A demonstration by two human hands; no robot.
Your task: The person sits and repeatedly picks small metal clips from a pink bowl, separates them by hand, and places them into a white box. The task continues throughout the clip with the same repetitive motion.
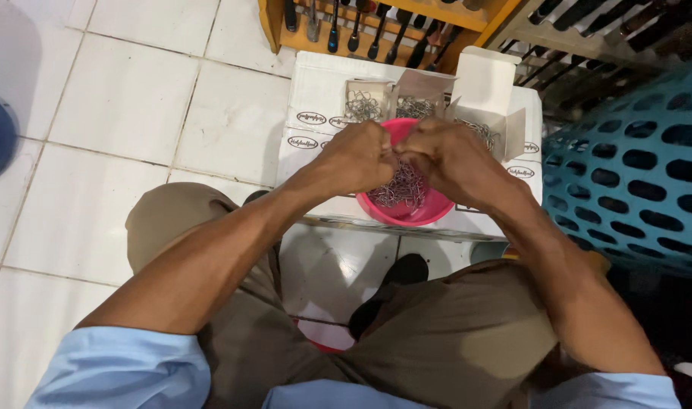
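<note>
Head view: both hands meet, knuckles together, over a pink bowl (407, 212) of small wire hooks (405, 188) that sits near the front edge of a white carton (316, 98). The left hand (353, 155) and right hand (444, 155) are curled narrow, seemingly pinching hooks between them, though the grip itself is hidden. Judged step: working hooks together or apart. Small open boxes (365, 102) of hooks stand at the carton's far edge; a teal basket (641, 167) is right.

Hands (399, 155) hide fingertips, whatever they pinch; pink bowl (422, 214) half covered.
</note>
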